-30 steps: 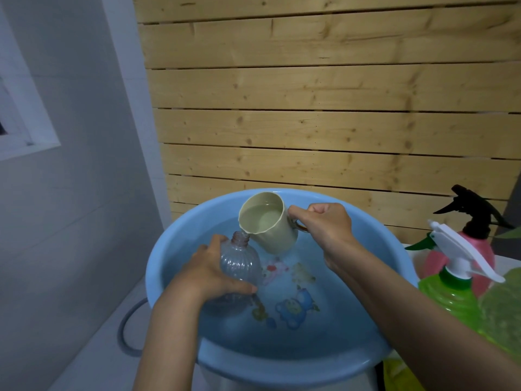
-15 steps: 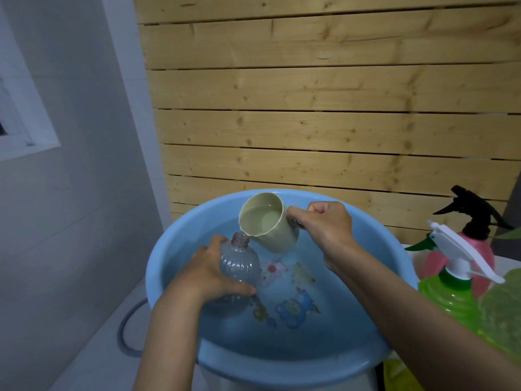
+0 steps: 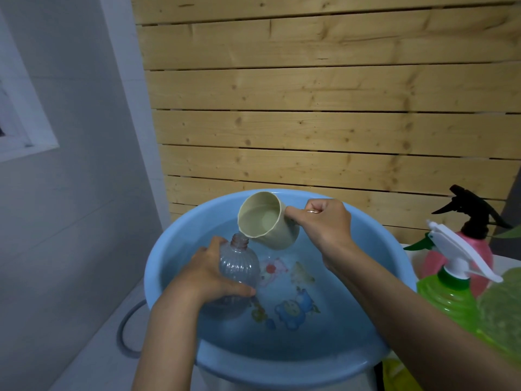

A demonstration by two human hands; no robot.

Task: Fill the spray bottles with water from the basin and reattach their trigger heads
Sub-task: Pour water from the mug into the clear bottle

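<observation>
A light blue basin [image 3: 174,249] holds water, with cartoon prints on its bottom. My left hand [image 3: 205,275] grips a clear ribbed bottle [image 3: 239,263] without a trigger head, standing upright in the basin. My right hand [image 3: 324,224] holds a cream cup [image 3: 267,221] by its handle, tilted with its lip just above the bottle's open neck. Water is inside the cup. At the right stand a green spray bottle [image 3: 445,300] with a white trigger head [image 3: 462,249] and a pink spray bottle [image 3: 479,249] with a black trigger head [image 3: 473,207].
A wooden slat wall [image 3: 324,108] rises right behind the basin. A grey tiled wall [image 3: 70,193] and a window frame [image 3: 28,136] are on the left. A grey hose loop [image 3: 127,334] lies under the basin's left side. Another green object [image 3: 501,306] sits at the far right edge.
The cup has tipped a little further toward the bottle neck. The left hand and bottle have stayed in place.
</observation>
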